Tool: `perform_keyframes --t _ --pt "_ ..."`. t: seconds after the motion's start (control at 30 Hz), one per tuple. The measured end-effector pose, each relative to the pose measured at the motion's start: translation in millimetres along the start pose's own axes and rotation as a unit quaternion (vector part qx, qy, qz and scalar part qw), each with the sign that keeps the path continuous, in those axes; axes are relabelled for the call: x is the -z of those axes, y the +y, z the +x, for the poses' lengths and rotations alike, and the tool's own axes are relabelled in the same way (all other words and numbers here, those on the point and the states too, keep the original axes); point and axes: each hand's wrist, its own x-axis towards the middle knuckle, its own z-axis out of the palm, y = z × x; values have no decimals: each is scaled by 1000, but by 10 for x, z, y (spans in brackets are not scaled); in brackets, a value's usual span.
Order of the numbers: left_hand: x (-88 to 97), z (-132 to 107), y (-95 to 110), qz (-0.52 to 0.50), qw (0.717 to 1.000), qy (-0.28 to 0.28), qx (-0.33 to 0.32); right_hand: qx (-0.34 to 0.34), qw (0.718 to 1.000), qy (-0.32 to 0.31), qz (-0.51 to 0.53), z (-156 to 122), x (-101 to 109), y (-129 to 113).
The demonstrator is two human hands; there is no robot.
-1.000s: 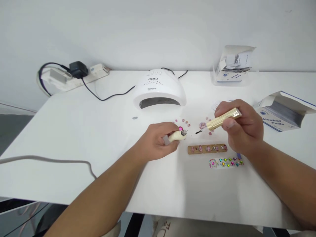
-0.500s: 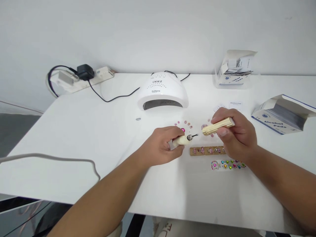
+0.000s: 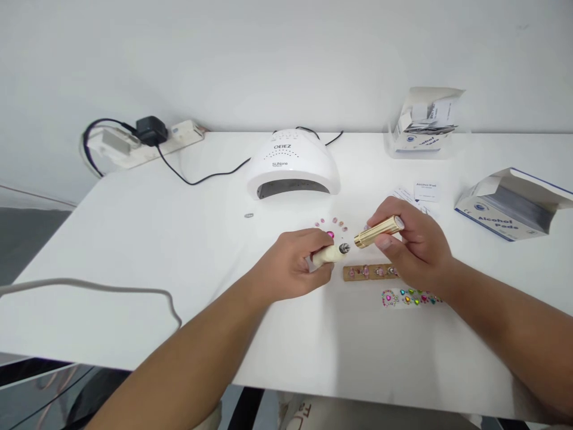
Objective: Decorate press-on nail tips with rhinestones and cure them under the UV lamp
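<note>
My left hand (image 3: 293,263) is closed around a cream-coloured nail polish bottle (image 3: 326,256), its neck tipped toward the right. In my right hand (image 3: 414,242) is a ribbed gold cap (image 3: 378,232), pinched between thumb and fingers. The cap's brush end points at the bottle's neck, with a small gap between cap and bottle; most of the brush is hidden in the neck. Below the hands lie a brown strip (image 3: 371,272) bearing pink decorated nails and a sheet of coloured gems (image 3: 414,298). Small pink pieces (image 3: 335,221) form an arc behind the bottle.
A white nail lamp (image 3: 293,164) stands at the back. Two alcohol pad boxes, one near (image 3: 496,218) and one far (image 3: 418,143), are on the right, beside loose pad packets (image 3: 426,191). A power strip (image 3: 179,137) with a black adapter and cable lies back left.
My right hand has moved left with the gold cap, bringing it closer to the bottle. The brush has gone deeper into the neck. My left hand stays nearly still.
</note>
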Motion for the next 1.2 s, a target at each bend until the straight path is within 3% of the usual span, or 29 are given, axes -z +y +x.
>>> perform_keyframes --t 0.7,0.97,1.2 --pt "-18 -16 -21 7 1000 -8 1 -11 994 -108 -29 39 -38 -17" --pt "-15 -18 -36 -1 1000 -8 -6 -17 998 -46 -37 44 35 -62" --pt "-17 -8 -24 7 1000 -4 -9 -17 998 -53 -35 46 10 -40"
